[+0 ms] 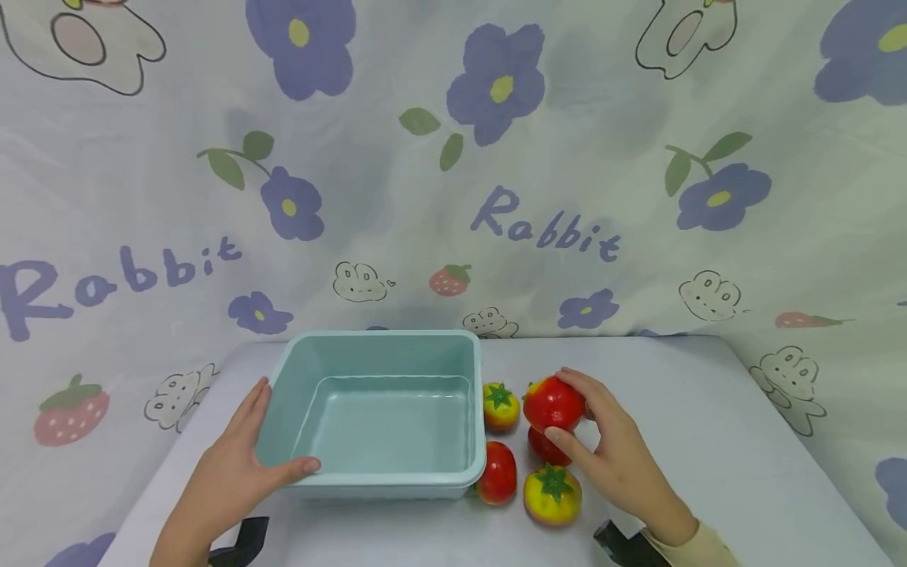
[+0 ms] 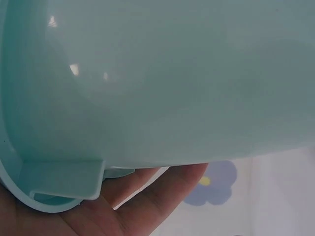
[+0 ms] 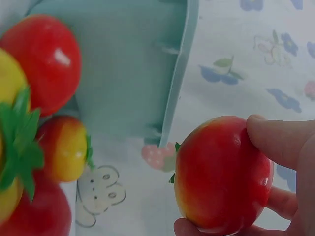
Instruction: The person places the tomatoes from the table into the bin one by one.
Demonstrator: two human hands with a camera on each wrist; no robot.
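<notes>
My left hand [image 1: 234, 465] grips the near-left corner of a pale teal plastic basin [image 1: 383, 479], thumb over the rim and fingers along the outer left side. In the left wrist view, the basin's wall [image 2: 172, 88] hides part of those fingers. To the right of the basin, my right hand [image 1: 616, 449] holds a shiny red tomato [image 1: 554, 404] between thumb and fingers, above another red tomato [image 1: 546, 447]. The right wrist view shows the held tomato [image 3: 221, 177] with yellow at one end and green leaf tips. The basin's visible inside holds nothing.
Beside the basin's right wall lie a small yellow-red tomato [image 1: 501, 413] and a red one [image 1: 498, 474]. A yellow tomato with a green leafy top [image 1: 551, 504] sits nearer the front. Behind the white table [image 1: 680, 441] hangs a printed curtain [image 1: 383, 157].
</notes>
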